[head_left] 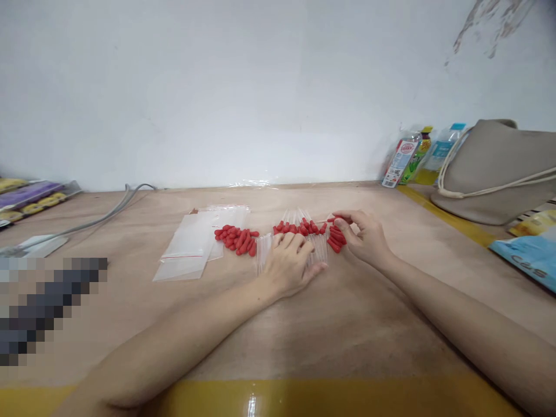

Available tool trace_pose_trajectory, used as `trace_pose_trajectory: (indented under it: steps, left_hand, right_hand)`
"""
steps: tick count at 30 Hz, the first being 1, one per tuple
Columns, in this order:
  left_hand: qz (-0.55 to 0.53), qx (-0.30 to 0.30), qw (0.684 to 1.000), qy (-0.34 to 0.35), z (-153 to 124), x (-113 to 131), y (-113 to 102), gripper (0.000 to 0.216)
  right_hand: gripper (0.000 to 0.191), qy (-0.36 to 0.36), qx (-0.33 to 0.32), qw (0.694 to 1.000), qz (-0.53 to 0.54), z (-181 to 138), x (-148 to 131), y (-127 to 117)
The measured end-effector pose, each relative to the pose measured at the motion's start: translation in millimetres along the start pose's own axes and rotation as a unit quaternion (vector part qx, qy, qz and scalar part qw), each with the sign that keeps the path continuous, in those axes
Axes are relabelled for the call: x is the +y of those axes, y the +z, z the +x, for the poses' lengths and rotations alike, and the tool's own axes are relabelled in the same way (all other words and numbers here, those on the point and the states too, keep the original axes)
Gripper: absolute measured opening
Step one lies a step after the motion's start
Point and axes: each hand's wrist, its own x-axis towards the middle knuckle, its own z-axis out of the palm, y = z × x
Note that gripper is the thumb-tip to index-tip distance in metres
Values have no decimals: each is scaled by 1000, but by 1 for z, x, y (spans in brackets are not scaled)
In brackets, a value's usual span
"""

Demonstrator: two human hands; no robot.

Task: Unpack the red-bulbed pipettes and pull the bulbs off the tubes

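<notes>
My left hand [289,263] lies palm down over a row of thin clear tubes [262,255], fingers slightly bent and thumb apart. Its fingertips reach red rubber bulbs [306,226] lined up along the tubes' far end. More clear tube tips [295,216] point toward the wall beyond them. My right hand [362,234] pinches a small red rubber bulb [331,220] between thumb and fingers; a thin stem seems to extend left from it. Just under that hand lies a small group of red bulbs [336,239]. A larger pile of red bulbs [237,236] is left of the tubes.
Clear zip bags [185,240] lie left of the bulbs. A grey cable [110,215] and purple-yellow packs [32,197] are farther left. A drink carton [400,163], bottles [442,152], a grey bag [499,165] and a blue packet [527,255] are at right. A wall stands behind.
</notes>
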Motion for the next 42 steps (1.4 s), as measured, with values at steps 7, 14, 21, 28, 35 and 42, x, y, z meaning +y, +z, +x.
trace_pose_trajectory:
  steps: [7,14,21,28,35,42]
  left_hand:
    - [24,53,998,16,-29,-37,-21,36]
    - [34,117,990,74,-34,-44,-24,22]
    - [12,60,994,93,-34,-37,-23,14]
    - [-31,39,992,115,-37,-31,-19,10]
    - [-81,46,988,121,-41,-31,-21,10]
    - [-98,50,987,113,-43,-32,-22,10]
  right_hand:
    - [21,-98,-39,993,56,-28,-39,-19]
    - [19,-119,-159,970,140,-38,-50,-18]
    - [24,-130,-153,979,34,-39,-53,-2]
    - [14,-220,-96,970,-25,-45,-52,18]
    - [12,-276,-86,957,-14,-48,-50,13]
    - [19,-290,-74,954,-10,-51,-47,12]
